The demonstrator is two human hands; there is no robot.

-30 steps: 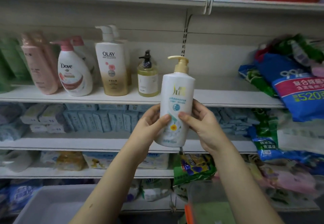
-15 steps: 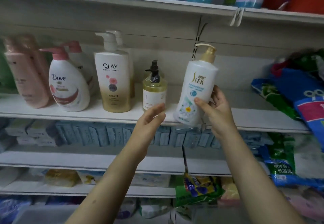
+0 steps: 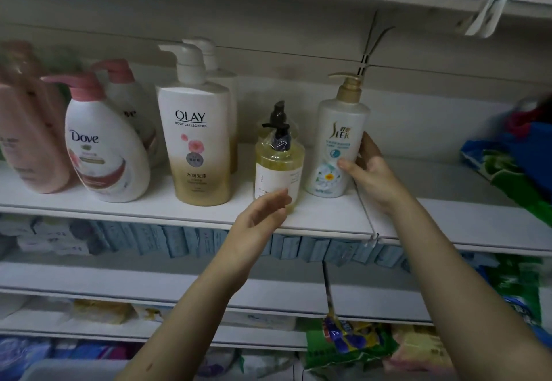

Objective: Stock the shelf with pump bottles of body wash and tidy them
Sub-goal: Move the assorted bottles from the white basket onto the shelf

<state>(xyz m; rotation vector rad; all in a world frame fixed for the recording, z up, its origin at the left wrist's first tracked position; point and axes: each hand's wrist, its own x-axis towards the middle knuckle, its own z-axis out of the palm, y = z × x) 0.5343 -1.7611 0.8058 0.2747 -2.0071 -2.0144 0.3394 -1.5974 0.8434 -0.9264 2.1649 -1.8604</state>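
While my right hand (image 3: 370, 176) grips the white gold-pumped bottle (image 3: 337, 147) upright on the white shelf (image 3: 167, 213), open shelf lies to its right. My left hand (image 3: 260, 216) hovers loose-fingered by the front edge.

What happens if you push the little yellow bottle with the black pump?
The yellow bottle would probably slide rather than tip: it is short and wide, standing flat on the shelf. It looks full, so likely heavy for its size. The clear wrap round its pump may feel slippery.
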